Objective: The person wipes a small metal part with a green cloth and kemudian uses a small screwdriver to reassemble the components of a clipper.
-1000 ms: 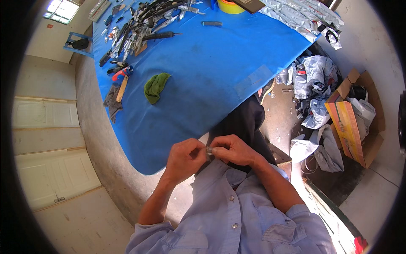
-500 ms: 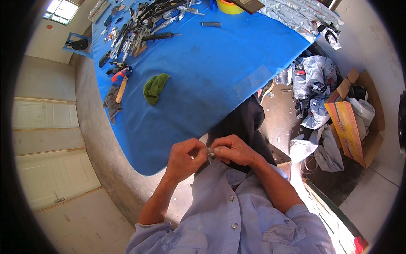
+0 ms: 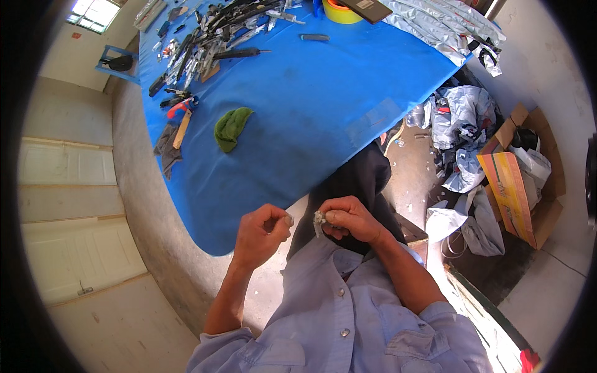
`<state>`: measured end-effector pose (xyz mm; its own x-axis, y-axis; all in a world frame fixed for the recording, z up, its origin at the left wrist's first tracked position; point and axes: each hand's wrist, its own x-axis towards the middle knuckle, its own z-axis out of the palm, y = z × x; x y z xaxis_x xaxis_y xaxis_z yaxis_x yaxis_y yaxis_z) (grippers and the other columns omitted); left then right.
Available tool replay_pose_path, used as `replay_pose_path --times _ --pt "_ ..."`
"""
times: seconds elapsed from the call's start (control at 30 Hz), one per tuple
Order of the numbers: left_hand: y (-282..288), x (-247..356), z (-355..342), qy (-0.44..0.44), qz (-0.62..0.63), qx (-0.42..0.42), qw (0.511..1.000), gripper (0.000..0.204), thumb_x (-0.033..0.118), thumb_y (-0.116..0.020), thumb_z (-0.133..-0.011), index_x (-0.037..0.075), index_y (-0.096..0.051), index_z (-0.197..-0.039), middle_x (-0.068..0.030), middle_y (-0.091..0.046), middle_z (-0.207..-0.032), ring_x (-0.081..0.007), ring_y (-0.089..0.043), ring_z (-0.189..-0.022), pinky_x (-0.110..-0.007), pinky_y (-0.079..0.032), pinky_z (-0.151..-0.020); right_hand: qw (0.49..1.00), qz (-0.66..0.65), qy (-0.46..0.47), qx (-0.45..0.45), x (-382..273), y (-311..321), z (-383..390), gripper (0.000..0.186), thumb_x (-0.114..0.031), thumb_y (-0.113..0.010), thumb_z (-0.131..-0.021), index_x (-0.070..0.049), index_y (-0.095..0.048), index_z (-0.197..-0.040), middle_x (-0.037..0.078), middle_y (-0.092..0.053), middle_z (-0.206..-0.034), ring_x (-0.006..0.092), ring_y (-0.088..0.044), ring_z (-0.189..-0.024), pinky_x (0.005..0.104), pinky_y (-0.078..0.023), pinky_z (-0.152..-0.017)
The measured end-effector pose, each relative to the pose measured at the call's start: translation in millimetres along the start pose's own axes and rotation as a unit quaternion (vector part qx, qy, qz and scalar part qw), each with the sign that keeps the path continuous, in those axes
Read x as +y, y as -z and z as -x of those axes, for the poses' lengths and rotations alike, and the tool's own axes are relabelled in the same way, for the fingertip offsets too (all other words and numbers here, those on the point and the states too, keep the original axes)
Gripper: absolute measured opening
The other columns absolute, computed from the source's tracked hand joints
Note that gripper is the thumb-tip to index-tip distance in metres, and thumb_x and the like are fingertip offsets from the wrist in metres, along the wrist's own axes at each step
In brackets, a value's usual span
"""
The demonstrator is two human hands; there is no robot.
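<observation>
My left hand (image 3: 261, 235) is closed in a pinch just off the table's near edge. A tiny greyish bit shows at its fingertips, too small to name. A short gap to the right, my right hand (image 3: 350, 219) is closed on a small whitish, metallic-looking piece (image 3: 319, 218). A pale strip hangs below that piece, and the rest of it is hidden by the fingers. Both hands are above my lap. On the blue-covered table (image 3: 280, 143) ahead lies a crumpled green cloth (image 3: 231, 129).
A heap of black and silver parts (image 3: 217, 31) covers the far left of the table, with a red-and-blue tool (image 3: 180, 109) and grey rag (image 3: 168, 149) nearer. Yellow tape (image 3: 342, 13) sits at the back. Right, silvery bags (image 3: 463, 118) and an open carton (image 3: 510, 186) stand on the floor.
My hands were together at the small piece and are now apart. The left has drawn away leftward, while the right keeps the piece and has shifted slightly right.
</observation>
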<state>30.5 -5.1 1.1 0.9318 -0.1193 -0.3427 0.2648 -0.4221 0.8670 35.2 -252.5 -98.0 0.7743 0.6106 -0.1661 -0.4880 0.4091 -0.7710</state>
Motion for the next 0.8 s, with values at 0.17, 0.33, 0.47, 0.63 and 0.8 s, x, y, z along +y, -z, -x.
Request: replay_pose_path --times 0.17,0.33,0.47,0.63,0.8 --pt "-1 -19 15 -0.071 -0.154 -0.013 0.985 0.003 0.002 -0.075 -0.095 -0.001 -0.073 -0.093 -0.008 -0.078 -0.085 -0.0128 -0.072 -0.069 -0.029 -0.057 -0.063 1.0 0.003 -0.01 -0.003 -1 -2 2 0.026 -0.021 -0.06 -0.102 0.001 -0.071 -0.106 0.003 -0.066 -0.082 0.0071 -0.054 -0.065 0.0248 -0.043 -0.06" --pt "2 -47 35 -0.138 -0.385 -0.014 0.912 0.005 0.01 -0.077 -0.093 0.005 -0.076 -0.095 -0.0123 -0.079 -0.095 -0.0336 -0.076 -0.082 -0.041 -0.06 -0.072 1.0 -0.001 0.017 -0.01 -4 -8 3 0.026 -0.022 -0.061 -0.102 0.002 -0.071 -0.106 0.004 -0.067 -0.085 0.0084 -0.056 -0.07 0.0254 -0.045 -0.064" --pt "-6 -41 47 -0.149 -0.354 0.004 0.923 0.008 0.007 -0.067 -0.097 0.006 -0.074 -0.095 -0.0133 -0.079 -0.099 -0.0357 -0.075 -0.083 -0.045 -0.059 -0.071 1.0 0.007 0.025 -0.008 -3 -10 7 0.025 -0.021 -0.064 -0.102 0.002 -0.071 -0.108 0.004 -0.067 -0.088 0.0087 -0.057 -0.073 0.0255 -0.045 -0.066" --pt "-10 -24 47 -0.134 -0.275 0.02 0.952 0.009 0.004 -0.072 -0.097 0.002 -0.078 -0.103 -0.0127 -0.08 -0.102 -0.0273 -0.077 -0.081 -0.035 -0.061 -0.068 1.0 0.016 0.011 0.001 -3 -16 12 0.021 -0.016 -0.069 -0.101 0.001 -0.072 -0.111 0.003 -0.068 -0.092 0.0073 -0.059 -0.079 0.0249 -0.047 -0.07" --pt "-17 10 36 -0.153 -0.107 0.043 0.981 0.019 -0.001 -0.077 -0.092 0.001 -0.079 -0.111 -0.0105 -0.079 -0.103 -0.017 -0.075 -0.082 -0.028 -0.058 -0.066 0.996 0.077 0.032 0.0 -8 -19 14 0.019 -0.015 -0.071 -0.1 0.001 -0.073 -0.111 0.0 -0.069 -0.096 0.0056 -0.06 -0.086 0.0247 -0.049 -0.077"
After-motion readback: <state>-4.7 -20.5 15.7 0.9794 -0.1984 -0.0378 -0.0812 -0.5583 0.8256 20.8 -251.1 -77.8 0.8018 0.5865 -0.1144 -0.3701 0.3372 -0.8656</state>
